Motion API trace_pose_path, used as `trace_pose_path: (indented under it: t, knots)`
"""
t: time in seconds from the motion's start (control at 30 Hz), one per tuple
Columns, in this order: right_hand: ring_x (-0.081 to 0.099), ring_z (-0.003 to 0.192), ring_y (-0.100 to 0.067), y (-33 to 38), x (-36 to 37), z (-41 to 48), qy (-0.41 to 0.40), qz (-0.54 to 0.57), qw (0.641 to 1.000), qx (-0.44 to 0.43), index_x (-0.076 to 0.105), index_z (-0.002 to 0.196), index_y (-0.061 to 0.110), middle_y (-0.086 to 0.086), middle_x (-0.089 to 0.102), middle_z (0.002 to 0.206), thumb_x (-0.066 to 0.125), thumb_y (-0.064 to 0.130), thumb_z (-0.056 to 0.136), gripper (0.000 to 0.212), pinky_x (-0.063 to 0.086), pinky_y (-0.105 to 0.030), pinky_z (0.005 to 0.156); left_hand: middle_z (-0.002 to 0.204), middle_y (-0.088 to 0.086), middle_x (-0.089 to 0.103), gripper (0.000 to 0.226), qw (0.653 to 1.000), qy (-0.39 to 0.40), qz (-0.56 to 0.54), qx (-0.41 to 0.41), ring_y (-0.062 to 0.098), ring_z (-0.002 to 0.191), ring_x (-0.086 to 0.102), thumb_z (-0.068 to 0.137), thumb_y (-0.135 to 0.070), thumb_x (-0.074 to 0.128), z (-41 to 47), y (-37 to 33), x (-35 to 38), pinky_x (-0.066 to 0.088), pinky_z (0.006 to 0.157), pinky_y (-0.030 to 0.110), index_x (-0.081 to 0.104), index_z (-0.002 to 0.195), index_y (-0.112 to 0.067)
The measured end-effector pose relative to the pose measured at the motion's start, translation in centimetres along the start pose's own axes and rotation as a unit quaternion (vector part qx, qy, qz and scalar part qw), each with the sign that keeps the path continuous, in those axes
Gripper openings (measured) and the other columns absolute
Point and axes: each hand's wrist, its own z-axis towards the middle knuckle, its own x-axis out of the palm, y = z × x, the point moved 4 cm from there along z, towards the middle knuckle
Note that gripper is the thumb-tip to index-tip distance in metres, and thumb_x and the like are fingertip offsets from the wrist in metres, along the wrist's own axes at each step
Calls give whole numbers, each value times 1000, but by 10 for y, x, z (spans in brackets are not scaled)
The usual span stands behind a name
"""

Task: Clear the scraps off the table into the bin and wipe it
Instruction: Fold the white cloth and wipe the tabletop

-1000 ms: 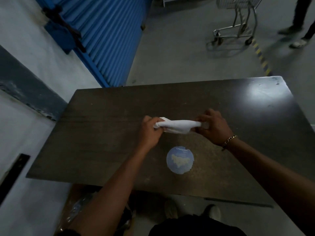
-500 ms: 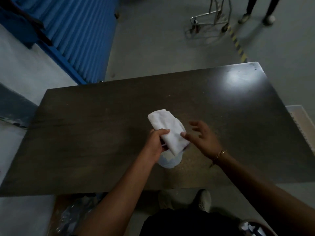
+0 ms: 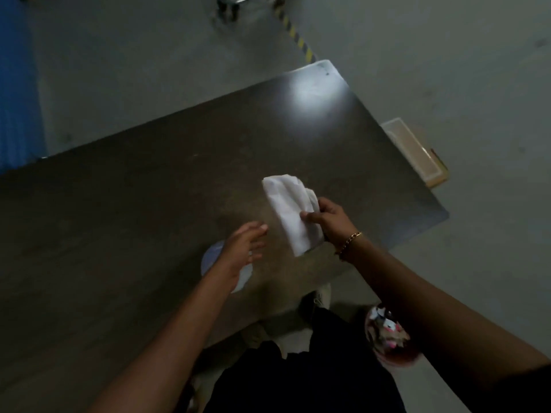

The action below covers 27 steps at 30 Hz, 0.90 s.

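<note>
A folded white cloth (image 3: 289, 207) hangs over the dark wooden table (image 3: 134, 204), and my right hand (image 3: 326, 217) grips its right edge. My left hand (image 3: 243, 244) hovers just left of the cloth with fingers spread, holding nothing. Under my left wrist a round pale blue sticker (image 3: 213, 257) lies on the tabletop, partly hidden. A bin (image 3: 387, 335) with colourful scraps stands on the floor at the lower right, partly behind my right forearm.
A flat tan box (image 3: 417, 150) lies on the floor beyond the table's right edge. A blue shutter (image 3: 18, 84) is at the far left. Yellow-black floor tape (image 3: 298, 37) and cart wheels (image 3: 226, 7) are at the top. My shoes (image 3: 316, 299) stand by the table's near edge.
The cloth passed from my left hand to my right hand, and my left hand let go and opened. The view swung to the right, so the bin came into sight.
</note>
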Motion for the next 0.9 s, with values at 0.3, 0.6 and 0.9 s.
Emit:
trace_pose_path:
  t: [0.3,0.6,0.9]
  knots:
    - [62,91,-26,14,-221,87,-209,-41,977,31,67,113,11,-11,66,106,69,9,85,28,54,-30,63,111,-5,69,25,980,-10,179,82,12,107,65,98,-30,69,66,-28,85,50,95,27,70,121,-19]
    - [60,99,-28,23,-363,226,-251,-162,953,45,64,119,3,-15,62,107,63,16,91,32,43,-26,63,143,6,53,38,920,-54,361,143,23,136,50,95,-29,73,153,-63,165,35,109,26,66,131,-20]
    - [61,119,-38,-8,-403,354,-261,-264,925,79,64,129,9,-21,63,131,55,12,98,32,43,-30,75,170,-2,22,62,830,-77,516,195,21,157,13,96,-43,65,203,-70,206,13,125,51,44,153,-31]
